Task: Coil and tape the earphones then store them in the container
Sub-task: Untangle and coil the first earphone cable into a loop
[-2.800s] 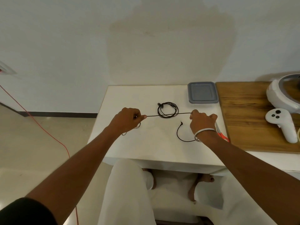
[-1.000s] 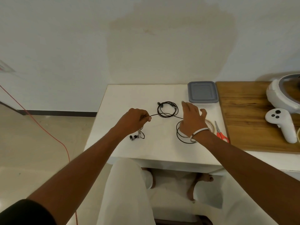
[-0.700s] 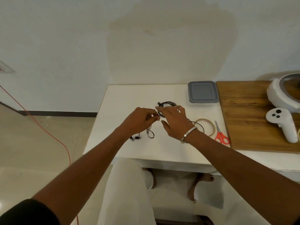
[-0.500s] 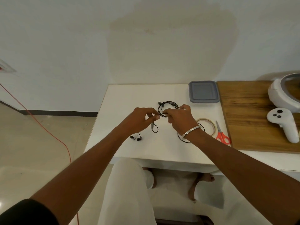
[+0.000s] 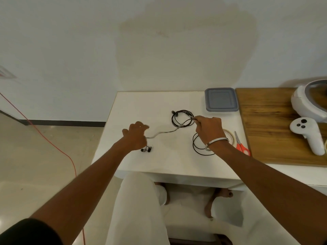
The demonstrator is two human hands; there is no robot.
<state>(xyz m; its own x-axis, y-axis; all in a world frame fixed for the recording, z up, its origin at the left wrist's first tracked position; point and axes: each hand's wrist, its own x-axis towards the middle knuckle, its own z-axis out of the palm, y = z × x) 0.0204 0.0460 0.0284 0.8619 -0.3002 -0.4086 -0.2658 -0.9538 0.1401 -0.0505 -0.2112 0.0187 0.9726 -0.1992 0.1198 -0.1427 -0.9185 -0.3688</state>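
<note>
A black earphone cable (image 5: 164,132) runs slack between my two hands over the white table (image 5: 141,106). My left hand (image 5: 136,137) grips its earbud end, and the earbuds (image 5: 146,149) hang just below my fist. My right hand (image 5: 208,131) pinches the cable farther along, with loose loops (image 5: 198,147) lying under my wrist. A second coiled black earphone (image 5: 182,118) lies behind the cable. The grey-lidded container (image 5: 220,99) stands shut at the table's back right corner. A tape roll (image 5: 230,137) lies partly hidden behind my right wrist.
Red-handled scissors (image 5: 240,146) lie right of the tape. A wooden board (image 5: 276,128) adjoins the table on the right, carrying a white headset (image 5: 307,101) and a white controller (image 5: 307,135). A red cord (image 5: 53,140) trails over the floor at left. My knees are under the table's front edge.
My hands were together at the table's middle; they have drawn apart, the right one pulling cable rightward. The cable now spans between them and the earbuds dangle under my left fist.
</note>
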